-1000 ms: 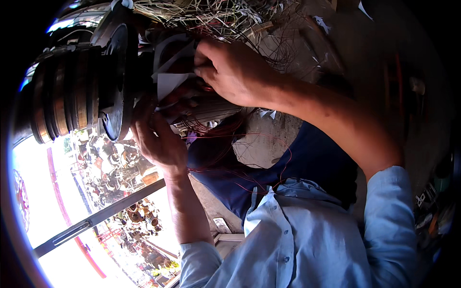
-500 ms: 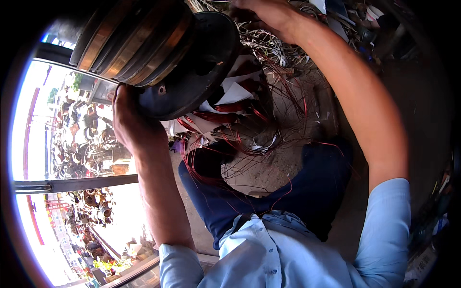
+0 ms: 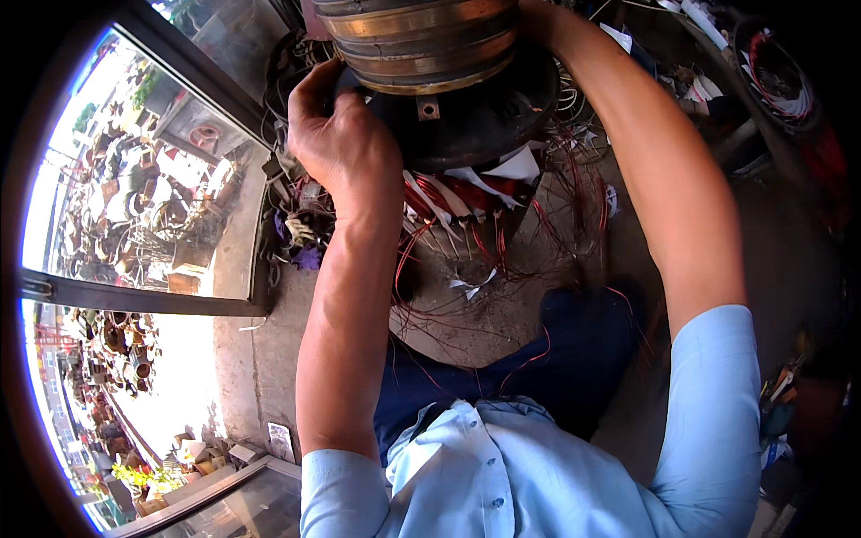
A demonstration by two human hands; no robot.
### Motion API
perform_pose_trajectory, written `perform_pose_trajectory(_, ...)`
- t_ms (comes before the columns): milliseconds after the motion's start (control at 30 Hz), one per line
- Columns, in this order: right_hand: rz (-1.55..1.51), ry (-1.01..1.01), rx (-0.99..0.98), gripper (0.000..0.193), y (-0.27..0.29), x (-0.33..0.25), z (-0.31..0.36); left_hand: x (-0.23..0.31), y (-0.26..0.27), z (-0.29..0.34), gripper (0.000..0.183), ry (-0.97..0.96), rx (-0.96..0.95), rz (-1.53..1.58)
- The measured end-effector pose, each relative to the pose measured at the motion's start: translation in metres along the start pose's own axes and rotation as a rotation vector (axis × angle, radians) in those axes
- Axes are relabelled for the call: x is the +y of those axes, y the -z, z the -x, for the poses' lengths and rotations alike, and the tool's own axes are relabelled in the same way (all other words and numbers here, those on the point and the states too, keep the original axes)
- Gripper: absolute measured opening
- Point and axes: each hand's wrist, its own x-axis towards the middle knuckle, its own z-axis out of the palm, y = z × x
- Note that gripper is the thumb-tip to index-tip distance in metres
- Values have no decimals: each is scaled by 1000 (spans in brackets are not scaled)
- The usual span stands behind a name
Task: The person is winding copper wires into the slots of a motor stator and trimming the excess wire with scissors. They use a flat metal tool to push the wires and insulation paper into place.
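Observation:
At the top stands a rotor with a stack of metal slip rings (image 3: 430, 49), copper-coloured and worn. Below the rings is a wide black disc (image 3: 484, 125) with a small square metal tab. My left hand (image 3: 345, 143) is closed on the left edge of this disc, thumb and fingers bent about it. My right hand (image 3: 545, 25) reaches up beside the rings at the upper right; its fingers are hidden behind them. Under the disc show red enamelled wire coils (image 3: 439, 197) with white insulation paper (image 3: 516, 168) between them, and loose wire ends trailing down.
A metal-framed glass door (image 3: 143, 305) is on my left, with heaps of scrap parts beyond. Loose wires and scraps lie on the floor at the upper right, near a ring-shaped part (image 3: 776, 76). My knees (image 3: 583, 323) are below the coils.
The view has turned, and the rings now look more upright and sit further right. My left hand remains at the disc's edge. My right hand appears closer beside the rings.

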Motion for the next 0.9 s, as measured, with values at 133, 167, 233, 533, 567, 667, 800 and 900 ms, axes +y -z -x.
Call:
perform_pose_trajectory(133,48,4,93,27,4,1,32,15,14,15,29,20,-25,75)
perform_pose_trajectory(167,39,11,94,27,4,5,34,22,22,17,30,115,-30,181)
perform_pose_trajectory(233,46,26,122,27,2,7,45,32,30,14,31,186,-85,282)
perform_pose_trajectory(533,-28,80,218,28,6,22,85,-23,-14,-64,20,395,-482,431)
perform_pose_trajectory(567,-41,81,217,28,2,25,84,-25,-8,-73,19,408,-498,389)
perform_pose_trajectory(667,-71,101,226,28,-4,31,80,-14,12,-78,25,394,-405,172)
perform_pose_trajectory(800,-57,169,340,29,2,45,92,-1,37,-21,30,154,-116,134)
perform_pose_trajectory(900,107,377,631,29,-16,82,124,-5,91,44,24,-153,-206,-175)
